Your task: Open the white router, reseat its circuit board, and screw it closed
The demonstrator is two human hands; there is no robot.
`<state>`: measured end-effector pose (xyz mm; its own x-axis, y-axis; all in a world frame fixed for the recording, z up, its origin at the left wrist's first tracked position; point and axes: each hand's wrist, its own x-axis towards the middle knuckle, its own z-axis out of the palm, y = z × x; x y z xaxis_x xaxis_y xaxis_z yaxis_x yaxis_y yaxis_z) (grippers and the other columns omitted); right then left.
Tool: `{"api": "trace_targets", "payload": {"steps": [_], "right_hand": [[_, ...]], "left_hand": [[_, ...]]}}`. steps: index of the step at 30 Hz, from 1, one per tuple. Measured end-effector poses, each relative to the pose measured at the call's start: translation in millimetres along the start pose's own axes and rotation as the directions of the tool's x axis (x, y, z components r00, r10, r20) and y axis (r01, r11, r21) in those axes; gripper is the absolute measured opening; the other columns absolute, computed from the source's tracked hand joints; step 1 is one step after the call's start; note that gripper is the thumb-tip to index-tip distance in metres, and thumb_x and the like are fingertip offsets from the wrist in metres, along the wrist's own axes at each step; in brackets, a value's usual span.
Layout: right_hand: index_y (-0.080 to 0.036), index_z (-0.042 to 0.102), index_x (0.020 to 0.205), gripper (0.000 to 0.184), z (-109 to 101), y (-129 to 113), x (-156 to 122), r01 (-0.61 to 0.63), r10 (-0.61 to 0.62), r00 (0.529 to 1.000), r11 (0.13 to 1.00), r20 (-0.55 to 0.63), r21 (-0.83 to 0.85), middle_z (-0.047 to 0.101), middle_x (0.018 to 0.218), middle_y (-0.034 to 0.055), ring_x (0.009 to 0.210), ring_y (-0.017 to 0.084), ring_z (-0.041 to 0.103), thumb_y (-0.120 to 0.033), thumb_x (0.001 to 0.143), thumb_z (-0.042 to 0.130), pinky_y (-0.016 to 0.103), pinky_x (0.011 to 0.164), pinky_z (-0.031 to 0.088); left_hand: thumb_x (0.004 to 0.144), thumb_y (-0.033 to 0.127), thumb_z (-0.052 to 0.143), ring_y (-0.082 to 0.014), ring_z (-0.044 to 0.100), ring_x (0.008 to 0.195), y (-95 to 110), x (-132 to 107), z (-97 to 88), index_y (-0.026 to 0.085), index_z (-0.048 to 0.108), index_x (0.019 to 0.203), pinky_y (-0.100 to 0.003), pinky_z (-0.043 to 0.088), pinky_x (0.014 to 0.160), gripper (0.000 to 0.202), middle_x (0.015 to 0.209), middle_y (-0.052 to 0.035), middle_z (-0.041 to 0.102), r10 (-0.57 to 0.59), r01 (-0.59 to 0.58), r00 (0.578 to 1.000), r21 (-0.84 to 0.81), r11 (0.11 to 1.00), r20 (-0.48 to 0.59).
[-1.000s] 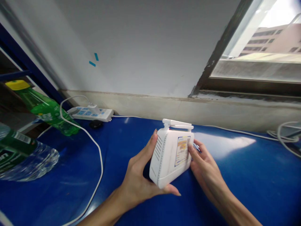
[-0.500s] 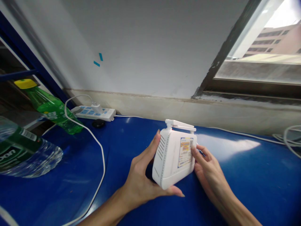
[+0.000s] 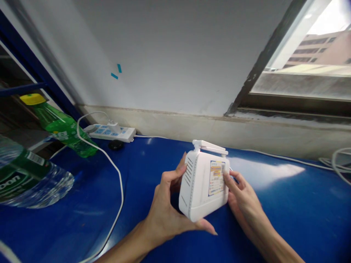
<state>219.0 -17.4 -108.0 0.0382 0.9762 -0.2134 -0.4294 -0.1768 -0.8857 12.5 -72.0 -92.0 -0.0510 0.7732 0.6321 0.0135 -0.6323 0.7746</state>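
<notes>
A white router (image 3: 201,186) with vent slots, a yellow label and folded antennas on top stands on edge above the blue table (image 3: 287,204). My left hand (image 3: 167,212) cups its left side and bottom edge, thumb under the lower corner, fingers curled against the vents. My right hand (image 3: 242,199) grips its right edge, thumb pressed on the label, with the other fingers behind the casing.
A white power strip (image 3: 111,132) lies at the wall with a white cable (image 3: 119,190) looping toward me. A green bottle (image 3: 59,126) and a clear bottle (image 3: 27,180) sit at the left. More cables (image 3: 336,162) lie at the right under the window.
The router has turned slightly more upright in my hands. My left fingers have curled in from stretched out along its side. The view has shifted a little.
</notes>
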Motion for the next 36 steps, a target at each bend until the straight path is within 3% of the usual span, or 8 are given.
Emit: {"api": "trace_targets", "payload": {"steps": [8, 14, 17, 20, 22, 29, 36], "right_hand": [[-0.023, 0.061, 0.103, 0.050, 4.4, -2.7, -2.3, -0.004, 0.004, 1.000, 1.000, -0.003, -0.009, 0.079, 0.098, 0.0073, 0.092, 0.032, 0.076, -0.041, 0.069, 0.092, 0.048, 0.081, 0.063], [-0.022, 0.059, 0.104, 0.057, 7.4, -8.8, -3.5, -0.026, 0.025, 0.999, 0.999, -0.040, -0.026, 0.079, 0.093, 0.0067, 0.082, 0.028, 0.077, -0.043, 0.065, 0.095, 0.039, 0.069, 0.065], [-0.021, 0.058, 0.105, 0.060, 7.9, -10.9, -3.1, -0.056, 0.055, 0.997, 0.998, -0.053, -0.034, 0.079, 0.090, 0.0068, 0.077, 0.027, 0.077, -0.045, 0.064, 0.095, 0.036, 0.064, 0.065], [-0.021, 0.058, 0.102, 0.063, 9.2, -11.6, -2.1, -0.070, 0.068, 0.994, 0.997, -0.087, -0.024, 0.079, 0.086, 0.0070, 0.074, 0.026, 0.077, -0.046, 0.059, 0.097, 0.033, 0.062, 0.064], [-0.020, 0.057, 0.101, 0.064, 9.8, -11.3, -1.5, -0.070, 0.067, 0.993, 0.997, -0.092, -0.025, 0.079, 0.084, 0.0068, 0.074, 0.026, 0.077, -0.047, 0.058, 0.097, 0.033, 0.062, 0.064], [-0.021, 0.057, 0.105, 0.067, 7.8, -10.4, -4.0, -0.074, 0.070, 0.994, 0.996, -0.085, -0.046, 0.079, 0.087, 0.0053, 0.076, 0.025, 0.077, -0.049, 0.058, 0.096, 0.031, 0.062, 0.063], [-0.020, 0.058, 0.107, 0.067, 7.3, -9.2, -2.8, -0.061, 0.056, 0.995, 0.996, -0.081, -0.058, 0.079, 0.091, 0.0066, 0.075, 0.022, 0.076, -0.047, 0.060, 0.097, 0.028, 0.063, 0.063]], "left_hand": [[0.053, 0.040, 0.099, -0.0347, 0.049, 0.139, 6.6, 3.9, -2.5, 0.031, 0.037, 0.149, -0.051, 0.047, 0.114, 0.114, 0.155, -0.0150, 0.047, -0.058, 0.058, 0.998, -0.014, 0.998, 0.024], [0.052, 0.035, 0.101, -0.0358, 0.050, 0.139, 11.0, 5.0, -8.9, 0.034, 0.040, 0.149, -0.048, 0.053, 0.109, 0.115, 0.154, -0.0114, 0.049, -0.136, 0.139, 0.988, -0.034, 0.990, 0.068], [0.066, 0.040, 0.095, -0.0361, 0.046, 0.142, 16.4, 5.8, -14.2, 0.035, 0.037, 0.151, -0.045, 0.056, 0.106, 0.103, 0.156, -0.0101, 0.047, -0.204, 0.219, 0.967, -0.085, 0.972, 0.149], [0.090, 0.044, 0.075, -0.0347, 0.042, 0.146, 20.0, 5.6, -18.6, 0.036, 0.038, 0.152, -0.046, 0.053, 0.110, 0.073, 0.161, -0.0068, 0.040, -0.266, 0.295, 0.944, -0.137, 0.946, 0.194], [0.097, 0.042, 0.064, -0.0347, 0.042, 0.146, 20.7, 4.9, -20.1, 0.036, 0.040, 0.152, -0.047, 0.051, 0.111, 0.060, 0.163, -0.0052, 0.036, -0.309, 0.345, 0.929, -0.176, 0.922, 0.203], [0.099, 0.036, 0.060, -0.0342, 0.039, 0.147, 21.9, 2.7, -19.8, 0.037, 0.042, 0.151, -0.041, 0.049, 0.110, 0.055, 0.168, -0.0012, 0.026, -0.381, 0.437, 0.898, -0.332, 0.836, 0.222], [0.097, 0.036, 0.061, -0.0336, 0.038, 0.148, 20.7, 4.7, -18.8, 0.041, 0.034, 0.154, -0.047, 0.041, 0.117, 0.064, 0.163, -0.0004, 0.037, -0.463, 0.510, 0.860, -0.420, 0.751, 0.215]]}}
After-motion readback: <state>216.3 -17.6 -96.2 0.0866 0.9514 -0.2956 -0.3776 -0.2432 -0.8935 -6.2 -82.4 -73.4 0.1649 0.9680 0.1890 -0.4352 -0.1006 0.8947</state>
